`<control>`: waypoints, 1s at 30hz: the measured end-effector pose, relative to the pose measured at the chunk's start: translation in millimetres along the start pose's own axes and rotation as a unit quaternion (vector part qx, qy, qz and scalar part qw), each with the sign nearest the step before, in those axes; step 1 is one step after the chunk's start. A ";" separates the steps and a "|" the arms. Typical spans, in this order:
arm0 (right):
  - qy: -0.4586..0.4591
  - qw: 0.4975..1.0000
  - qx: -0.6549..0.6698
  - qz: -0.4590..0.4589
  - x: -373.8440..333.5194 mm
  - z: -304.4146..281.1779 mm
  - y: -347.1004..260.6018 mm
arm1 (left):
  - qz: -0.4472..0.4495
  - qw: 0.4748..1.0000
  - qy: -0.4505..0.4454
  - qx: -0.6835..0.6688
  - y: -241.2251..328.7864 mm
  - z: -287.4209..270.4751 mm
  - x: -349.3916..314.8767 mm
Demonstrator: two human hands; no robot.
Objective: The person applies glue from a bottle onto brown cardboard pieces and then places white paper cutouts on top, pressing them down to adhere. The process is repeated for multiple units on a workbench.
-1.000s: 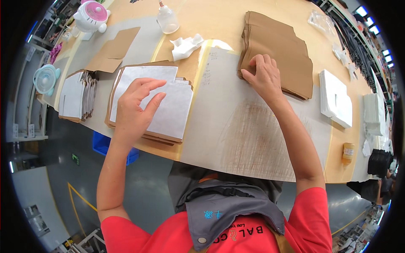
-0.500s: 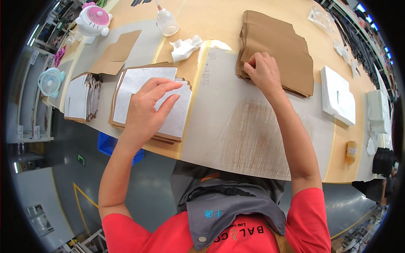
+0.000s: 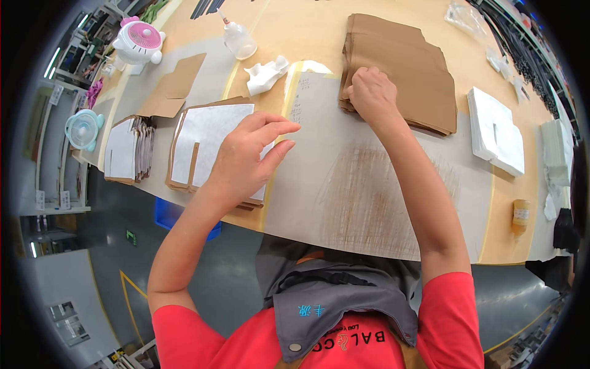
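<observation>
A: Setting, pls?
B: Workshop: dark gray flr (image 3: pixel 227 270), long tan worktable (image 3: pixel 307 31) part-covered w/ gray sheeting (image 3: pixel 295 197).

A: Biggest item on it?
B: Stack of brown sheets (image 3: pixel 409 74), stepped along its R side, lying upper R of ctr.

A: Next?
B: White-faced pile (image 3: pixel 212 132), L of ctr nr the front edge, brown layers showing at its rim. Then white slotted stack (image 3: pixel 496 132), R of the brown one, and a narrower pile (image 3: pixel 126 150) at far L.

A: Hands?
B: L hand (image 3: pixel 246 154) is over the white-faced pile's R part, released, thumb & fingers apart. R hand (image 3: pixel 373 95) is at the brown stack's L edge, fingers curled; tips hidden, so can't tell if it pinches a sheet.

A: Small stuff?
B: Pink-and-white fan (image 3: pixel 140 43), upper L; clear squeeze bottle (image 3: pixel 239 42) nr crumpled white tissue (image 3: pixel 266 75); amber jar (image 3: pixel 520 215), R.
</observation>
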State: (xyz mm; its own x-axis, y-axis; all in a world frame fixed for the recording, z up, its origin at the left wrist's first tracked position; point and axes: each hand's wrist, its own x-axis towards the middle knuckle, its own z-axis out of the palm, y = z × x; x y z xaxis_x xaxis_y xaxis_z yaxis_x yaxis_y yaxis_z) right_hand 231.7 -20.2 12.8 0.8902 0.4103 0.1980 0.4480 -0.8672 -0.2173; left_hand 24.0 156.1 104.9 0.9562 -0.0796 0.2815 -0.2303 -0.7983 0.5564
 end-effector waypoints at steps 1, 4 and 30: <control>-0.039 0.999 0.004 0.010 1.6 -6.4 -2.0 | 0.011 1.000 0.001 0.000 -1.3 2.0 2.1; -0.099 0.989 0.099 0.054 5.9 -24.9 4.9 | 0.023 1.000 -0.017 0.000 1.6 9.1 20.7; 0.027 0.659 0.737 0.147 -112.3 -94.0 187.4 | -0.097 0.809 -0.155 -0.559 115.0 50.1 113.1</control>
State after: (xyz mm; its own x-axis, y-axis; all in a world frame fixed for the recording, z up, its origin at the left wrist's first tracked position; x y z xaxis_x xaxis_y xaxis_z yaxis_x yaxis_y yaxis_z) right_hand 207.9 -255.3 39.7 0.9698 0.2412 -0.0354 -0.1153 0.3255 -0.9385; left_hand 114.6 25.4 161.6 0.9531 -0.3024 -0.0088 0.0761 0.2116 0.9744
